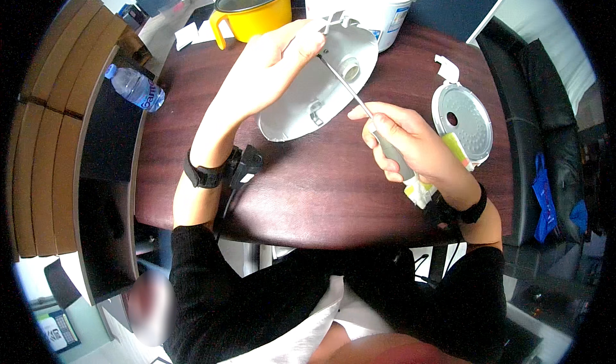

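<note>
- On the near part of the brown counter (308,200), a black plug-like block (249,165) with a cord is seen just beside the left wrist.
- A screwdriver (393,156) is held by the right grip (414,139), with the fingers curled around the grey handle and the shaft left bare beyond them.
- By that shaft, a slant is drawn up and to the left, away from the right grip, across the inner face of an oval white shell (295,106).
- The shell's long axis is set the other way, from lower left to upper right, so the two are crossed. Whether its lower end is rested on the counter cannot be told.
- The shell's upper part is gripped by the left grip (273,69), which is much the nearer to the screwdriver's tip; the thumb is placed just beside it. Contact between tip and shell cannot be confirmed.
- To the right, a round grey lid (471,130) is laid on the counter.
- Farthest off, a yellow pot (256,22) and a white bucket-shaped vessel (388,20) are stood beyond the shell.
</note>
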Available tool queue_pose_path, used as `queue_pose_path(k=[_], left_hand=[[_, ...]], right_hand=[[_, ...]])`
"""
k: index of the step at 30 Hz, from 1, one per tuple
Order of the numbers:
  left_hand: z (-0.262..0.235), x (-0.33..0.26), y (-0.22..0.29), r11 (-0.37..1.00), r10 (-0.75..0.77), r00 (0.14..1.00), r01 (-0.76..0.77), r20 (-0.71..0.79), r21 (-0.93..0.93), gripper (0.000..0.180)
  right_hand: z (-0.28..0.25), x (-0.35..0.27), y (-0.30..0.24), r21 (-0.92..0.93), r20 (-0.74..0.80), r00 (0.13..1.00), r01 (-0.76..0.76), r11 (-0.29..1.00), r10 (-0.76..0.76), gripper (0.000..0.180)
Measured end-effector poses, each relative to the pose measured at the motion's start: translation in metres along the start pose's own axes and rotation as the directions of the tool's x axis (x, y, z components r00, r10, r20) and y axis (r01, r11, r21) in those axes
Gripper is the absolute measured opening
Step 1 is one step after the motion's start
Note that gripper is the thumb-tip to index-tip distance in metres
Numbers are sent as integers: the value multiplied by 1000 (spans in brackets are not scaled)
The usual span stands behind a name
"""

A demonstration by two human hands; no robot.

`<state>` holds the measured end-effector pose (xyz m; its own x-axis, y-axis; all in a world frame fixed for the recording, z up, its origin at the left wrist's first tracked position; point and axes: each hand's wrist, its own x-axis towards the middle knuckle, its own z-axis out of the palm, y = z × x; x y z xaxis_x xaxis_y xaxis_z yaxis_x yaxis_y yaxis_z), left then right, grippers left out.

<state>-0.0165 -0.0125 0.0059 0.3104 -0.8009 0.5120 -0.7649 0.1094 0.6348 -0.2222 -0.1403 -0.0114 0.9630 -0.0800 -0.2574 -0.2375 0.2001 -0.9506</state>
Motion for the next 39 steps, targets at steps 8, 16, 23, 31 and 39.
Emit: queue_pose_path(k=[8, 16, 23, 31, 39], left_hand=[[-1, 0, 1, 998, -10, 1000, 10, 5, -56, 42], [-1, 0, -2, 999, -19, 1000, 19, 7, -41, 44], [-4, -1, 1, 1000, -25, 999, 26, 26, -11, 43], [2, -1, 0, 1000, -11, 1000, 12, 8, -22, 42], [2, -1, 8, 999, -31, 1000, 31, -1, -36, 43]], right_hand=[[5, 3, 18, 357, 89, 996, -13, 934, -20, 32], [-7, 0, 6, -986, 4, 754, 113, 124, -657, 24], [-9, -7, -24, -1000, 17, 842, 15, -7, -539, 28], [-15, -6, -20, -359, -69, 997, -8, 933, -18, 31], [-5, 4, 25, 455, 116, 993, -87, 886, 38, 39]])
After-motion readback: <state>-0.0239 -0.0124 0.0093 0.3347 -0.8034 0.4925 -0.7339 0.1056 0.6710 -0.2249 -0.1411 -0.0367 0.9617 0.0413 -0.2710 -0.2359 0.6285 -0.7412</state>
